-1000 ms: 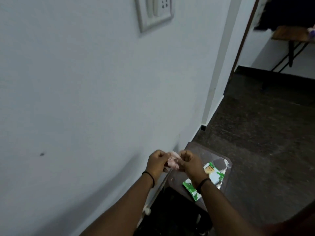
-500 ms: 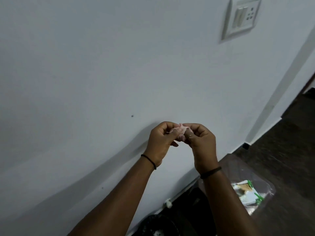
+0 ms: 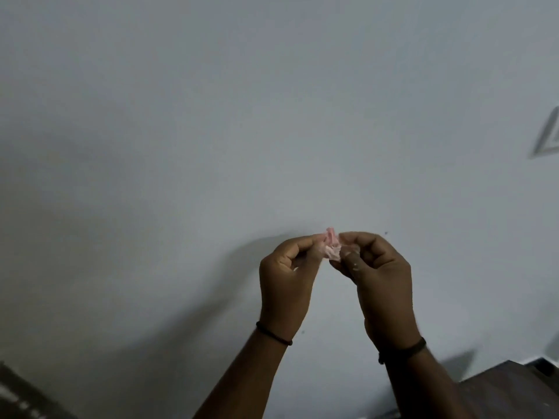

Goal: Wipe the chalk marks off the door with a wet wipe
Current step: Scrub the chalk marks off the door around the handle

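A small crumpled pinkish wet wipe (image 3: 331,246) is pinched between the left hand (image 3: 287,276) and the right hand (image 3: 379,282), both raised before a pale wall (image 3: 211,131). A dark band is worn on each wrist. At the right edge, what may be a switch plate (image 3: 549,136) is blurred.

A home interior: plain painted wall (image 3: 211,131), wall switch plate (image 3: 549,137), dark floor (image 3: 514,388).

Crumpled pink-stained wet wipe (image 3: 331,247), bunched small, pinched between fingertips of both hands, held just before the wall (image 3: 211,131).
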`<state>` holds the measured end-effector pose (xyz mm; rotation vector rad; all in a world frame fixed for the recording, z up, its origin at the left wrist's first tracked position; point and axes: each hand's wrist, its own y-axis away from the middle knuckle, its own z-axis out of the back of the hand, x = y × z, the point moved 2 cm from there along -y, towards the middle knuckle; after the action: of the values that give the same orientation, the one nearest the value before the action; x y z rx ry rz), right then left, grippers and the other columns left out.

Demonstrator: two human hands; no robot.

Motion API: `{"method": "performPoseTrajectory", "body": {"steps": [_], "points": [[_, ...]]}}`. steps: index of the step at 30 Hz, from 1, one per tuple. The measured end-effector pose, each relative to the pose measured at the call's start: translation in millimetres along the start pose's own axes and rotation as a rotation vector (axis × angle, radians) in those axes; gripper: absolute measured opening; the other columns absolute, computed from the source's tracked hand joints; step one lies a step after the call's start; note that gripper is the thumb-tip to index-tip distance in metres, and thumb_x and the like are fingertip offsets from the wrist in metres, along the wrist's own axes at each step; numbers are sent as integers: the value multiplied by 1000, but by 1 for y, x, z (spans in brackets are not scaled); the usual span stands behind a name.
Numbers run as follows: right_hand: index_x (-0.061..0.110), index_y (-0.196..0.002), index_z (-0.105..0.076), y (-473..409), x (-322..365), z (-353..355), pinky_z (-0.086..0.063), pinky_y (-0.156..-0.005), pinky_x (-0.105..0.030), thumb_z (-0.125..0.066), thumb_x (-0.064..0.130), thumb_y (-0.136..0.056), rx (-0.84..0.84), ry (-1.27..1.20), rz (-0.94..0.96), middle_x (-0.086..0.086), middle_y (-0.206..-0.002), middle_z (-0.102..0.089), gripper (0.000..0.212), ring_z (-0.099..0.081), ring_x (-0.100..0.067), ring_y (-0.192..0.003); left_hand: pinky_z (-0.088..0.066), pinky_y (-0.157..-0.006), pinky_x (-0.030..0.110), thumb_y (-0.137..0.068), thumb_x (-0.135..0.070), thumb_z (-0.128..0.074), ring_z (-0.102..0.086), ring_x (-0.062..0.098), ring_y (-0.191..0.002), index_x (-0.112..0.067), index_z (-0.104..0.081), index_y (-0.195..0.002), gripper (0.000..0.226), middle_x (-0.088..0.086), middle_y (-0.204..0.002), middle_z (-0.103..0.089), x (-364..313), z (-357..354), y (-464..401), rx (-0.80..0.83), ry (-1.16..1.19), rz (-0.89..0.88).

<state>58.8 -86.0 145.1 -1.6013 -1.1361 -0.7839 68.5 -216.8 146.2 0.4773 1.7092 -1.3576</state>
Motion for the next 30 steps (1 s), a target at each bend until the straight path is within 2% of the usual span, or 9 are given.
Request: {"method": "performPoseTrajectory", "body": {"steps": [3,5,9,13,16,19,24,26,30], "points": [[8,-110,-65,23,4,-42,-60,-74,-28,-64,-4,-91,50,-110,-56,-15,-92,-77,22,-75,-26,-86,-59,-67,29,-91,-19,-65,-71,12,-81,-20,-75,-91,10,-7,-86,-76,-16,49,8,-81,68,62],[8,-99,-73,38,7,-67,-58,-73,-25,-69,2,-89,114,-151,-101,-16,-94,-77,13,-74,-25,-86,-57,-61,26,-89,-19,-67,-71,14,-80,-18,-75,-93,8,-6,-86,-76,-26,77,15,-100,97,91],[17,-89,-79,67,9,-110,-50,-61,-22,-73,11,-87,101,53,-28,-7,-87,-76,8,-62,-18,-73,-56,-63,24,-83,-27,-71,-72,18,-81,-18,-76,-94,15,1,-84,-76,-48,125,29,-94,215,147],[23,-87,-79,91,17,-147,-48,-55,-24,-72,12,-90,153,195,89,0,-77,-74,13,-55,-16,-60,-57,-68,27,-83,-11,-73,-72,22,-82,-12,-76,-93,10,6,-85,-76,-65,165,37,-151,240,125],[17,-91,-79,105,23,-173,-57,-66,-30,-69,8,-92,261,211,118,-1,-83,-76,13,-70,-18,-74,-59,-73,31,-81,-3,-73,-72,19,-85,-11,-76,-91,13,4,-88,-76,-76,192,46,-218,138,68],[18,-85,-77,113,21,-193,-59,-73,-36,-68,3,-89,332,328,151,4,-80,-75,18,-71,-13,-75,-60,-76,32,-82,2,-71,-72,17,-88,-7,-76,-90,13,2,-89,-75,-91,212,57,-203,-48,-52],[19,-73,-72,127,15,-222,-48,-58,-16,-68,-2,-80,477,327,134,7,-67,-71,23,-64,-4,-61,-59,-81,35,-84,6,-67,-71,13,-91,-3,-75,-86,12,3,-92,-74,-114,240,75,-187,-324,-164],[18,-73,-72,134,12,-231,-47,-58,-14,-67,-4,-80,537,309,136,6,-67,-71,24,-64,-4,-62,-59,-80,32,-84,5,-68,-70,9,-91,-5,-76,-88,13,2,-93,-74,-119,246,83,-253,-426,-159],[20,-88,-78,155,7,-244,-59,-73,-35,-62,0,-91,703,107,25,2,-77,-75,25,-71,-15,-74,-58,-80,29,-85,-4,-71,-67,6,-87,-13,-77,-94,14,-1,-94,-72,-117,260,107,-568,-606,-11]]}}
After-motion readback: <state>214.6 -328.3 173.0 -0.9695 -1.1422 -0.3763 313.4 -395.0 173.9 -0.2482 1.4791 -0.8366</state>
